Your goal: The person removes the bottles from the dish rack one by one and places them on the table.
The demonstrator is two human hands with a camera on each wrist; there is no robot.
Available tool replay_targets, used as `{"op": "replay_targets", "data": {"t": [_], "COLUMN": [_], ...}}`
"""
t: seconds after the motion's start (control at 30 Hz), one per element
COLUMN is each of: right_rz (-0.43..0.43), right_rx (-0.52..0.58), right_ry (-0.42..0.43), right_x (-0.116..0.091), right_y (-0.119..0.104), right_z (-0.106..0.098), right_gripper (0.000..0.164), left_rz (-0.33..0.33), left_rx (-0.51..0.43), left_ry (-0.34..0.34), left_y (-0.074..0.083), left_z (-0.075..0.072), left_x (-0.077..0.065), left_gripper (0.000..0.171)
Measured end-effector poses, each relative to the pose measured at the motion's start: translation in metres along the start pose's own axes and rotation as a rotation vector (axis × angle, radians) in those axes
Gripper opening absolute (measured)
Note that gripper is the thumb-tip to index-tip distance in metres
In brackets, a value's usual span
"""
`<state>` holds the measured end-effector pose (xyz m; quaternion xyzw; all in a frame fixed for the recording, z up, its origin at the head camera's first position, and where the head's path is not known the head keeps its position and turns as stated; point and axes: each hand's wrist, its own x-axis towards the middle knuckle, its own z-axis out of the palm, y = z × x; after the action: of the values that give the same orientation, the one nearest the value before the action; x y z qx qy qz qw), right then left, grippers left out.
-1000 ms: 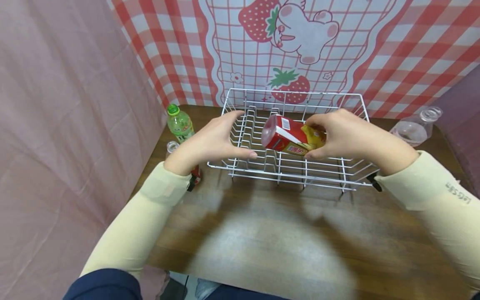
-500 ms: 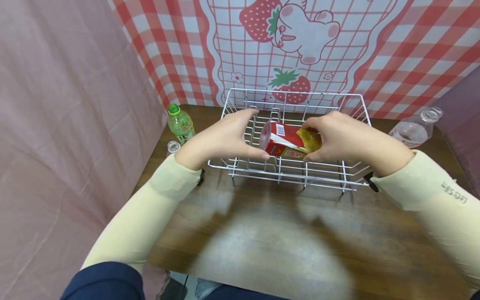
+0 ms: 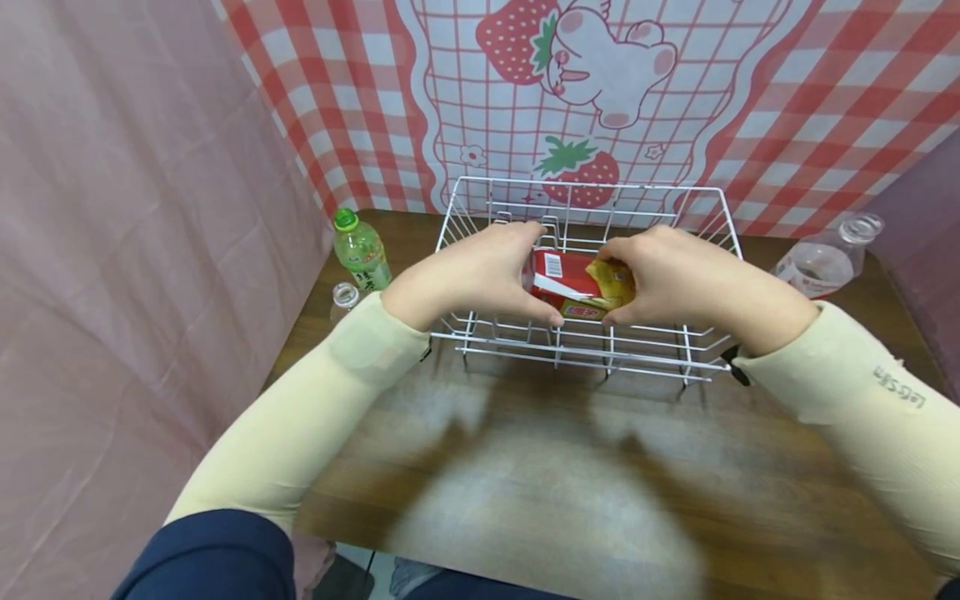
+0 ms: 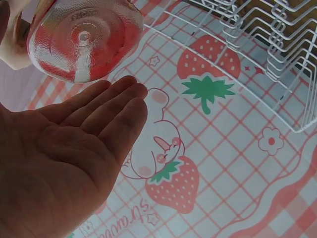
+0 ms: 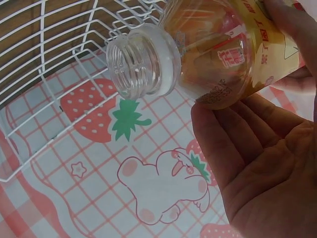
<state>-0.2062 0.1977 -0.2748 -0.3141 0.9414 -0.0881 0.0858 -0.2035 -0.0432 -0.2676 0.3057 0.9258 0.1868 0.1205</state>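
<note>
A clear plastic bottle (image 3: 570, 279) with a red and yellow label lies on its side in the air above a white wire rack (image 3: 645, 186). My right hand (image 3: 682, 271) grips its neck end, thumb in front and fingers behind. In the right wrist view the bottle's uncapped mouth (image 5: 141, 62) points past the fingers. At the other end, my left hand (image 3: 480, 271) spreads around the base, thumb low and fingers high. The left wrist view has those fingers straight beside the bottle's round base (image 4: 84, 39); whether they touch it I cannot tell.
Left of the rack stand a green-capped bottle (image 3: 363, 254) and a clear open bottle (image 3: 345, 295), partly behind the left arm. A clear uncapped bottle (image 3: 825, 260) stands to the right. A checked strawberry sheet (image 3: 465, 100) hangs behind. The wooden table (image 3: 555, 492) runs forward.
My left hand has moved right, from apart to around the bottle's base. My right hand and the bottle have shifted slightly left and down, the bottle now lying more level.
</note>
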Motion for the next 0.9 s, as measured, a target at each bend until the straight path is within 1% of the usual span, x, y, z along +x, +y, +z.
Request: {"op": "replay_targets", "data": {"t": [0.17,0.3,0.47,0.67,0.9], "right_rz": [-0.01,-0.009,0.002,-0.005,-0.014], "right_rx": [0.0,-0.008,-0.021,-0.038,-0.062], "right_ry": [-0.002,-0.007,-0.028,-0.022,-0.017], "right_x": [0.001,0.001,0.001,0.001,0.001], "right_y": [-0.001,-0.001,-0.002,-0.005,-0.009], "right_z": [0.0,0.001,0.0,0.0,0.001], "right_gripper": [0.066,0.066,0.067,0.06,0.055], "left_rz": [-0.006,-0.009,-0.013,-0.026,-0.037], "left_rx": [0.045,0.058,0.08,0.094,0.11], "left_ry": [-0.01,-0.015,-0.037,-0.069,-0.092], "left_y": [0.003,0.004,0.006,0.011,0.014], "left_z": [0.001,0.002,0.003,0.004,0.007], "left_x": [0.002,0.004,0.006,0.008,0.012], "left_gripper": [0.081,0.083,0.084,0.087,0.078]}}
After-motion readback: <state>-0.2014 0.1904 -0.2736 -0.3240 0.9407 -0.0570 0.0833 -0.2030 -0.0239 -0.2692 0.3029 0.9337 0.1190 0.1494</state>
